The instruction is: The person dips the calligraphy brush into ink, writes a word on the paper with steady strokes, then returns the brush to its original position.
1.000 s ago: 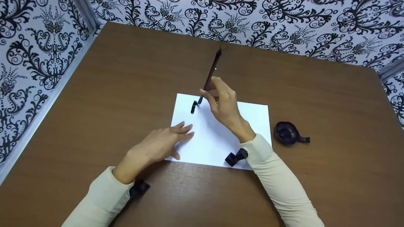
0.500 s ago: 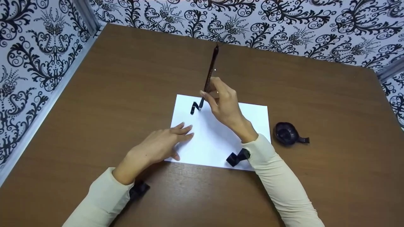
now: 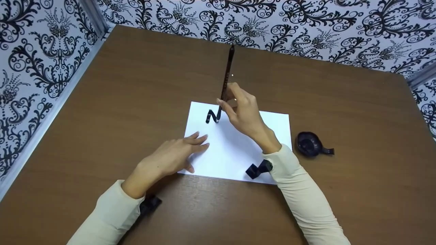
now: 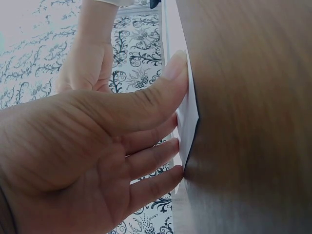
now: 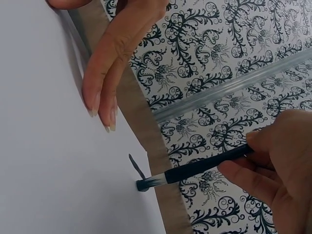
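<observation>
My right hand [image 3: 243,114] pinches a dark calligraphy brush [image 3: 227,73], held nearly upright over a sheet of white paper [image 3: 231,153]. In the right wrist view the brush [image 5: 195,168] has a pale ferrule end and a black, inked tip that touches the paper. A zigzag black stroke [image 3: 212,115] lies beside the tip, near the sheet's upper left. My left hand [image 3: 170,156] rests on the paper's left side with fingers spread. In the left wrist view the thumb and fingertips of the left hand [image 4: 122,141] press the sheet near its edge.
A small dark dish with a handle [image 3: 309,144] stands on the brown table [image 3: 357,190], right of the paper. Black wrist cameras hang under both cream sleeves [image 3: 303,194]. Black-and-white patterned wallpaper [image 3: 252,23] lies beyond the table's far edge.
The brush tip has moved down and slightly right, drawing the stroke from a short mark into a zigzag. The brush now stands more upright. The left hand has stayed in place.
</observation>
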`<action>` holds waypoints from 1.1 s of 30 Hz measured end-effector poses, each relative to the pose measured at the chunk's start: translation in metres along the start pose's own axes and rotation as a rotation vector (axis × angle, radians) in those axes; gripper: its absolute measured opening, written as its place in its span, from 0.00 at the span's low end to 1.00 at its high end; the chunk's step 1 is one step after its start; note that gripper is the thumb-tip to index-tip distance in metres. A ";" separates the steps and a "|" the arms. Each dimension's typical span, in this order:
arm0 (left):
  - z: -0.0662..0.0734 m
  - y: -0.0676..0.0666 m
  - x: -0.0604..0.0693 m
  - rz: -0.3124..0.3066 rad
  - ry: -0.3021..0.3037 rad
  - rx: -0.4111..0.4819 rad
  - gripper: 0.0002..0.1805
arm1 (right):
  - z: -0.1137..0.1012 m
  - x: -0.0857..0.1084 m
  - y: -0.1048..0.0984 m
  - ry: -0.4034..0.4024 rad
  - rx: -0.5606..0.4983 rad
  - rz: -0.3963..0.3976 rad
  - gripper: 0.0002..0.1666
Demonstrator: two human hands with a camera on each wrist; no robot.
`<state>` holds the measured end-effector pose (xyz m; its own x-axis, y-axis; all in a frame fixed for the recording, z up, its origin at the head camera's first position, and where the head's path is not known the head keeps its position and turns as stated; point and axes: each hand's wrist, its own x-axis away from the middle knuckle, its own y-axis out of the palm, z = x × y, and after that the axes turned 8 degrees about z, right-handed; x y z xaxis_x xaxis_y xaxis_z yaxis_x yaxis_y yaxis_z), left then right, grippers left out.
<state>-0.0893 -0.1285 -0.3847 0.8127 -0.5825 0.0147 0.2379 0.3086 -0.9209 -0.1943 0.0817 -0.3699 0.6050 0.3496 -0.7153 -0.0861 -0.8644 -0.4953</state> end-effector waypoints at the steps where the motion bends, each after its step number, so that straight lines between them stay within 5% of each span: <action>1: 0.000 0.000 0.000 0.001 0.002 0.000 0.41 | 0.000 0.000 0.000 -0.001 0.001 -0.002 0.13; 12: 0.000 0.000 0.001 -0.005 -0.004 0.009 0.42 | 0.001 -0.001 -0.004 0.000 0.019 -0.023 0.13; 33: 0.001 0.000 0.000 0.012 0.000 -0.005 0.41 | 0.011 -0.003 -0.005 -0.037 0.021 0.060 0.10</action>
<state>-0.0885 -0.1276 -0.3845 0.8152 -0.5792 0.0037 0.2257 0.3117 -0.9230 -0.2040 0.0892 -0.3701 0.5686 0.3111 -0.7615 -0.1380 -0.8766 -0.4611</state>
